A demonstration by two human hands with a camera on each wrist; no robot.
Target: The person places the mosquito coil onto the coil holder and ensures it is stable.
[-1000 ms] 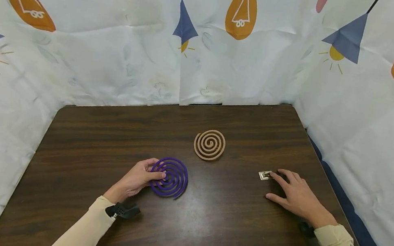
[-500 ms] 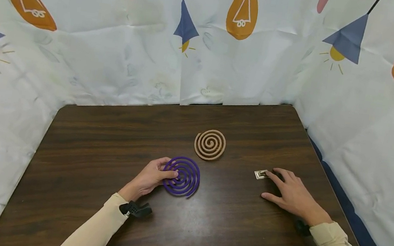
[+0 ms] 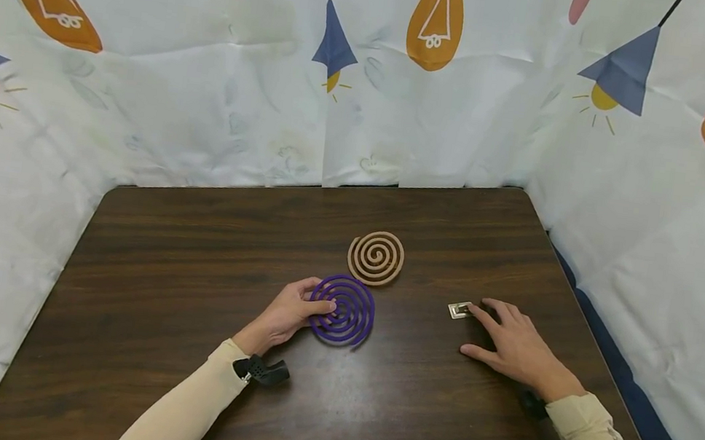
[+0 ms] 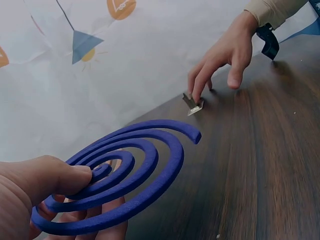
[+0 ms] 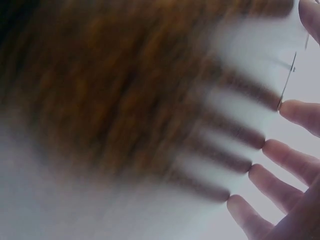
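My left hand pinches a purple mosquito coil, thumb on top near its centre and fingers underneath. In the left wrist view the coil is tilted and raised off the tabletop. A brown mosquito coil lies flat just beyond it. On the right, a small metal coil stand with a bent-up tab lies on the table. My right hand touches the stand's near end with the index fingertip, its fingers spread and fingertips down on the tabletop. The right wrist view shows the stand edge-on as a thin line.
The dark wood-grain table holds all of this. White printed sheets hang close along its back and sides. Dark blue cloth shows beyond the right edge. A black strap circles the left wrist.
My left hand has carried the purple coil right and slightly away, up beside the brown coil. My right hand has slid the metal stand a little left. The brown coil has stayed put.
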